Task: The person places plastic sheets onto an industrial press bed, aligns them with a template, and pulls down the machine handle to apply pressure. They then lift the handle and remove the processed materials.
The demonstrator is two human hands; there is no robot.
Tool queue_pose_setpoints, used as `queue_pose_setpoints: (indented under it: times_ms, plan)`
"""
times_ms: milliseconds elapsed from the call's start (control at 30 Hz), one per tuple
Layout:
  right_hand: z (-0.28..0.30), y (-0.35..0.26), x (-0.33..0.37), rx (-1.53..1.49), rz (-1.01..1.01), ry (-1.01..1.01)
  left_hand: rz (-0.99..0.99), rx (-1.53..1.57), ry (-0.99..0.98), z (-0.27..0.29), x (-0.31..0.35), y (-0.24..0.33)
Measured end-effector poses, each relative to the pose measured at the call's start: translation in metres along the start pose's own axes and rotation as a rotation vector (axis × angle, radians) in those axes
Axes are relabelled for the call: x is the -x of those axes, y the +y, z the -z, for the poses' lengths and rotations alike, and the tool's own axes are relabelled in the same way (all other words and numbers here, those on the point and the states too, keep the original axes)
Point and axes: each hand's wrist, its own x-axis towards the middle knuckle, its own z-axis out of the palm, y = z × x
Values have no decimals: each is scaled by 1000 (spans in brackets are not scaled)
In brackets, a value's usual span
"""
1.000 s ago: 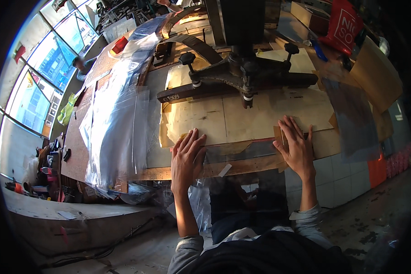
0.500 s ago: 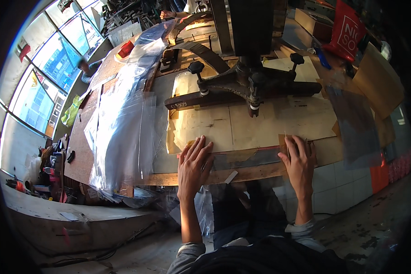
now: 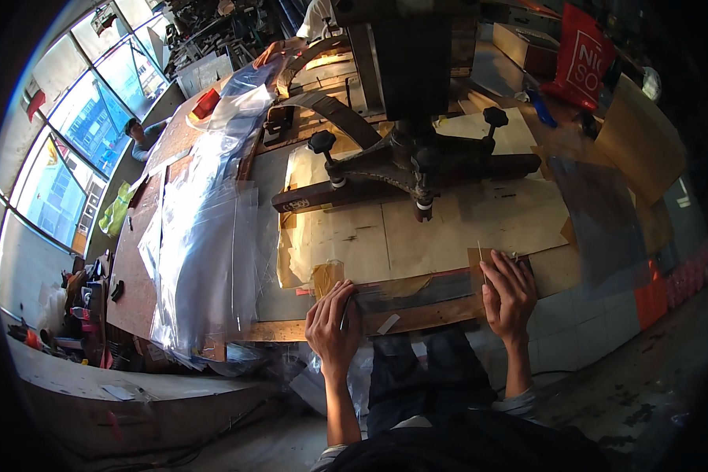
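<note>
My left hand [image 3: 334, 326] is at the front edge of the worktable, its fingers loosely bent and the tips close to a brown tape tab [image 3: 328, 277]. Nothing shows in it. My right hand [image 3: 511, 300] rests at the near right edge of a cream sheet-covered board [image 3: 433, 244], thumb apart from the fingers. Its fingertips touch or lie just beside another brown tab [image 3: 477, 261] and a thin pale strip [image 3: 481, 250]. Over the board stands a dark metal press head [image 3: 417, 161] with a crossbar and black knobs.
Clear plastic sheets [image 3: 204, 252] cover the table's left side. Another clear sheet [image 3: 598, 224] hangs at the right, near brown cardboard [image 3: 641, 141] and a red bag [image 3: 582, 63]. A small white strip [image 3: 389, 323] lies on the front edge. Another person [image 3: 139, 138] is at far left.
My left hand has drawn back toward me off the board, uncovering the tape tab, and its fingers have bent more. My right hand stays by its tab, fingers drawn closer together. The view has shifted slightly.
</note>
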Motion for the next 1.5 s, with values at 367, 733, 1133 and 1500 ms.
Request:
queue_pose_setpoints:
  times_ms: [367, 733, 1133, 1500]
  plan:
    - [-13, 4, -3, -51, 36, 177, -72, -18, 141, -9, 7, -11]
    - [-13, 4, 2, -79, 45, 187, -108, -34, 205, -10, 17, -16]
    - [-13, 5, -1, -73, 42, 169, -129, -47, 209, -12, 13, -18]
    - [-18, 5, -3, -91, 29, 192, -110, -47, 196, -14, 12, -19]
